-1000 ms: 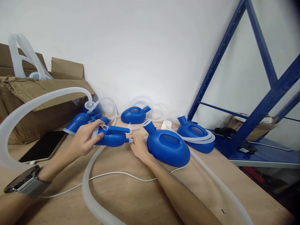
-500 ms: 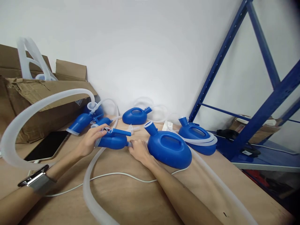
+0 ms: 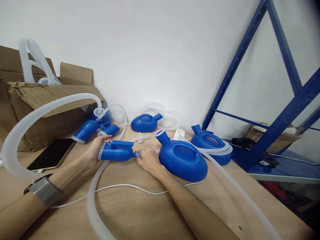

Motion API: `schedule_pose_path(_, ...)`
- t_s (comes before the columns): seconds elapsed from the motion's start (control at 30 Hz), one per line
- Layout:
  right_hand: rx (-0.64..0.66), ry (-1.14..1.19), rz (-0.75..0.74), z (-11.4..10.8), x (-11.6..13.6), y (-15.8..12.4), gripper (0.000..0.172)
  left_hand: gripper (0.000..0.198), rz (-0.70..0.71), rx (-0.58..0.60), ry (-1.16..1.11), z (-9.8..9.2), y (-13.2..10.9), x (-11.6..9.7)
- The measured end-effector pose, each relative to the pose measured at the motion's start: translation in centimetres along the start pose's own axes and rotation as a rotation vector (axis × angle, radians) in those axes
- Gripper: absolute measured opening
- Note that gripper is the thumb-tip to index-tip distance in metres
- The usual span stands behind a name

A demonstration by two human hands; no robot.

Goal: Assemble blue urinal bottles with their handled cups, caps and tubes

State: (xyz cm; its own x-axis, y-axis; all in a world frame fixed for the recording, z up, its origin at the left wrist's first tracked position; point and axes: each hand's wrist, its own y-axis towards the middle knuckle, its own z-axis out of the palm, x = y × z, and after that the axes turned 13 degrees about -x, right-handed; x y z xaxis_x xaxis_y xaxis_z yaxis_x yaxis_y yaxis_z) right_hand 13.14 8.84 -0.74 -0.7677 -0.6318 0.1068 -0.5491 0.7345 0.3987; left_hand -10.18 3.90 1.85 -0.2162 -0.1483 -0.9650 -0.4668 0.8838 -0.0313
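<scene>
My left hand [image 3: 95, 149] is closed around the wide, white-rimmed end of a blue urinal cup [image 3: 117, 152], which lies sideways with its handle uppermost. From the cup's narrow end a spout points at my right hand [image 3: 148, 160]. Those fingers are wrapped round a clear hose, mostly hidden in the grip, where it meets the spout; how far the two overlap I cannot tell. Just right of this hand sits a large blue urinal bottle [image 3: 181, 165], its mouth tilted up to the left. A small clear funnel-like piece [image 3: 140, 137] lies behind the hands.
A cardboard box [image 3: 50, 123] holding white tubing stands at the left, behind a phone [image 3: 51, 155]. More blue cups [image 3: 86, 131] lie beside it. Other blue bottles [image 3: 143, 124] stand toward the wall and right. A white cable [image 3: 130, 185] crosses the table; a blue shelf frame [image 3: 272, 130] rises at right.
My left hand has drawn the cup slightly left and turned it level, its handle now lying straight. More of the spout shows beside my right hand, which has barely moved.
</scene>
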Motion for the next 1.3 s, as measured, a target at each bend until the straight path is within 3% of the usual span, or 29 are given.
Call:
schedule_pose_path(0.1, 0.023, -0.011, 0.013, -0.3, 0.1, 0.0, 0.028, 0.04, -0.062, -0.112, -0.154, 0.5, -0.9, -0.4)
schedule_pose_path(0.17, 0.029, -0.014, 0.02, -0.4, 0.1, 0.0, 0.028, 0.045, 0.13, -0.095, -0.138, 0.7, -1.8, -0.7)
schedule_pose_path(0.27, 0.028, -0.011, 0.021, -0.4, 0.0, -0.1, 0.025, 0.045, 0.529, -0.04, -0.042, 0.5, -3.1, -0.7)
schedule_pose_path(0.4, 0.018, -0.01, 0.012, -0.2, -0.1, -0.2, 0.027, 0.046, 0.902, 0.055, 0.146, -0.5, -3.9, 0.0)
schedule_pose_path(0.47, 0.017, -0.007, 0.002, -0.2, -0.1, -0.2, 0.027, 0.049, 1.049, 0.131, 0.265, -1.1, -3.9, 0.6)
schedule_pose_path(0.57, 0.023, 0.002, -0.017, -0.2, -0.1, -0.3, 0.026, 0.058, 1.155, 0.223, 0.382, -1.5, -3.4, 1.5)
schedule_pose_path(0.73, 0.04, 0.017, -0.049, -0.5, -0.1, -0.4, 0.027, 0.068, 1.214, 0.266, 0.416, -1.0, -3.0, 2.4)
schedule_pose_path(0.9, 0.064, 0.018, -0.067, -0.6, -0.1, -0.3, 0.027, 0.058, 1.175, 0.243, 0.372, -0.2, -4.6, 1.1)
schedule_pose_path(1.07, 0.072, 0.017, -0.08, -0.5, -0.1, -0.3, 0.028, 0.04, 1.027, 0.146, 0.273, 0.5, -5.5, 0.1)
schedule_pose_path(1.3, 0.083, -0.004, -0.115, -0.6, -0.4, -0.3, 0.025, 0.044, 0.625, 0.015, 0.118, 2.0, -5.4, -0.5)
